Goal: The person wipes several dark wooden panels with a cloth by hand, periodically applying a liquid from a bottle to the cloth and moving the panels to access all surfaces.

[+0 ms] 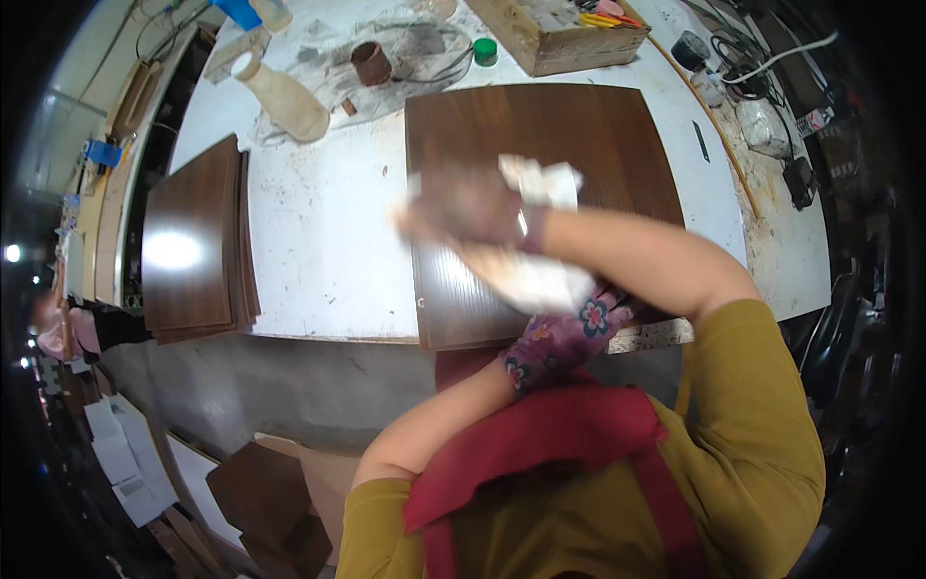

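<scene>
A dark brown wood-grain board (579,125) lies flat on the white worktable (328,232). My arms are crossed over it. My right hand (463,207), blurred by motion, is closed on a white cloth (545,181) that it presses against the board's left half. My left hand (569,333), in a purple flowered glove, sits under the right forearm and holds the board at its near edge; its fingertips are partly hidden.
A stack of similar brown boards (193,241) lies at the table's left. At the back stand a cream bottle (289,96), a brown cup (371,63), a green cap (485,50) and a wooden box (559,34). Cables (762,58) run along the right. Cardboard pieces (260,492) lie on the floor.
</scene>
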Action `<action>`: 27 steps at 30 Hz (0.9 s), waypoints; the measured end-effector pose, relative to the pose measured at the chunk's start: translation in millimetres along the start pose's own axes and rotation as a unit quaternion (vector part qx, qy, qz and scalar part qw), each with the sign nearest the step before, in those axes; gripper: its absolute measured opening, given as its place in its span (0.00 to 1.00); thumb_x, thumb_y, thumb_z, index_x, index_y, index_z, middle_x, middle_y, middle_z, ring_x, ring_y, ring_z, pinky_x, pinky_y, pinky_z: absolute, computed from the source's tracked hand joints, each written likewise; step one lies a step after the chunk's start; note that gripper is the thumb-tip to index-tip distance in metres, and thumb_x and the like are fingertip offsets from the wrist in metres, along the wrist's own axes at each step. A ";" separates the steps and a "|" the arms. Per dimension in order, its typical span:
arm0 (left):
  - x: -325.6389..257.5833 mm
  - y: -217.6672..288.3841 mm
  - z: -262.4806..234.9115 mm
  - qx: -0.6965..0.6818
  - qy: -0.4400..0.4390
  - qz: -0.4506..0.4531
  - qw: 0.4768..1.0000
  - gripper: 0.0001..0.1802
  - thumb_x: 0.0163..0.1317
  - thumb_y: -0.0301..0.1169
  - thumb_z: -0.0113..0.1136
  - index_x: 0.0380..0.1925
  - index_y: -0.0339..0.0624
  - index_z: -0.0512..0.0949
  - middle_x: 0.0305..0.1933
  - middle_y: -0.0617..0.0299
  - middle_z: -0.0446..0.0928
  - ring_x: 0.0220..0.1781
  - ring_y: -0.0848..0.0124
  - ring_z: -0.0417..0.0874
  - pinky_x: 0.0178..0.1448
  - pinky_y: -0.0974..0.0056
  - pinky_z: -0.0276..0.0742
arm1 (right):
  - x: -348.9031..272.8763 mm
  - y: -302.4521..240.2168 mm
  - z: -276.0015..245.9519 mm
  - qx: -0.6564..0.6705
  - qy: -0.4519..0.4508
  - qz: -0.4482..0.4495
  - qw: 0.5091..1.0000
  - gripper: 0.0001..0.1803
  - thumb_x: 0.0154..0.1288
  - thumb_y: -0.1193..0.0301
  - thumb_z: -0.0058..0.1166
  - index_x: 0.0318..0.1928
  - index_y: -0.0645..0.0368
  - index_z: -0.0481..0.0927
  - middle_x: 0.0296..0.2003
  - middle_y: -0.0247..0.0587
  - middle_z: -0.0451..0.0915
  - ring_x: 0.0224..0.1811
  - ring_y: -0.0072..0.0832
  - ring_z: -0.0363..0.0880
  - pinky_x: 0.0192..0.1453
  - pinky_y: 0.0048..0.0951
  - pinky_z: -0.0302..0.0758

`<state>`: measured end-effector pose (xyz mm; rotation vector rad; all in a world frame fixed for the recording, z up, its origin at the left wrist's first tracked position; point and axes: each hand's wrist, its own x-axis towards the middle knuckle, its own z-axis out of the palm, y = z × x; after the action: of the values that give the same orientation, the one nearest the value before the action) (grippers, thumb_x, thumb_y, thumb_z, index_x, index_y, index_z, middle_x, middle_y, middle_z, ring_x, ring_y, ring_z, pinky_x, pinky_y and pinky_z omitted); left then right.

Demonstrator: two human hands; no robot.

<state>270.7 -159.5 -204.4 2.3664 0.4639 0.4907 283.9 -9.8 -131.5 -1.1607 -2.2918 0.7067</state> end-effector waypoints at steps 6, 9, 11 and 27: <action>13.8 7.3 -27.3 0.010 -0.030 -0.026 0.999 0.25 0.68 0.34 0.45 0.66 0.52 0.68 0.71 0.56 0.64 0.73 0.53 0.63 0.75 0.55 0.60 | 17.7 -6.9 8.4 -0.136 -0.030 -0.090 0.986 0.19 0.71 0.52 0.47 0.29 0.49 0.80 0.29 0.40 0.81 0.35 0.42 0.81 0.44 0.45 0.76; 16.5 18.8 -50.7 -0.106 -0.114 -0.100 0.983 0.27 0.66 0.34 0.46 0.66 0.51 0.68 0.70 0.54 0.64 0.71 0.52 0.64 0.75 0.54 0.60 | 17.7 -8.1 5.7 -0.095 -0.067 -0.090 0.989 0.17 0.69 0.52 0.50 0.30 0.50 0.79 0.29 0.41 0.79 0.36 0.41 0.80 0.44 0.46 0.76; 12.2 7.0 -33.1 0.073 0.057 0.016 0.996 0.26 0.65 0.34 0.47 0.64 0.50 0.70 0.70 0.54 0.65 0.71 0.51 0.63 0.76 0.53 0.57 | 60.0 10.3 6.4 -0.133 -0.008 -0.026 0.991 0.19 0.70 0.52 0.48 0.30 0.49 0.82 0.30 0.42 0.80 0.38 0.45 0.81 0.41 0.45 0.76; -116.1 -88.7 -286.8 -0.078 0.435 -0.273 0.854 0.19 0.75 0.31 0.44 0.58 0.33 0.73 0.49 0.56 0.81 0.52 0.67 0.80 0.65 0.62 0.71 | -103.8 48.6 -207.8 0.167 0.229 0.206 0.937 0.30 0.64 0.58 0.60 0.61 0.65 0.74 0.51 0.39 0.80 0.52 0.23 0.76 0.60 0.24 0.70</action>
<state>20.9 6.2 -87.1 1.6173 1.3857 1.2501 494.8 -23.3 -23.5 -1.4670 -1.4923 0.8291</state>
